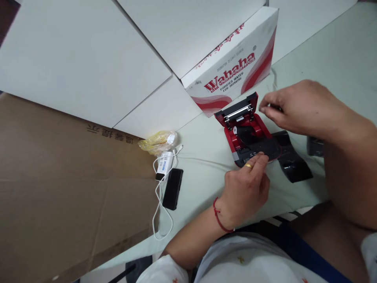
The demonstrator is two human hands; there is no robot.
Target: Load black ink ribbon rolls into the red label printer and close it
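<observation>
A small red and black label printer [230, 142] sits on the table with its lid [237, 110] raised. Inside lies a roll of black label material [246, 134], its white core end showing. The black strip [294, 163] runs over the printer's front and curls onto the table at the right. My left hand [247, 182], with a ring and a red string bracelet, has its fingers pressed together on the strip at the front edge; the thumb is mostly hidden. Beside the lid's right end, my right hand [291, 106] is curled in a loose pinch, with nothing visible in it.
A Wahaha water carton [232, 74] stands behind the printer. To the left lie a black phone [172, 189], a white cable [156, 200], a small white box [164, 164] and a crumpled plastic bag [157, 142]. A dark object [315, 146] is partly behind my right forearm.
</observation>
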